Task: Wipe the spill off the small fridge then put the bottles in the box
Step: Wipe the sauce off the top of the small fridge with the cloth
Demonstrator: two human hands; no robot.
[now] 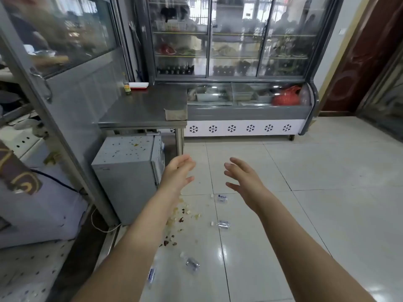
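Note:
A small grey fridge (128, 171) stands under a steel table, its top (124, 150) speckled with bits of spilled food. A folded brownish cloth (175, 114) lies on the table's right front corner. Several clear plastic bottles lie on the tiled floor: one (221, 198), another (223, 224), a third (192, 263), and one (151, 275) beside my left forearm. My left hand (177, 173) and my right hand (243, 178) are both stretched forward above the floor, fingers apart and holding nothing. No box is in view.
Food scraps (178, 216) litter the floor beside the fridge. The steel table (141, 110) carries a small bottle (127, 86) and a red-and-white tray (138, 85). A large glass display cooler (239, 62) fills the back. A metal-framed glass partition (54, 101) stands at left.

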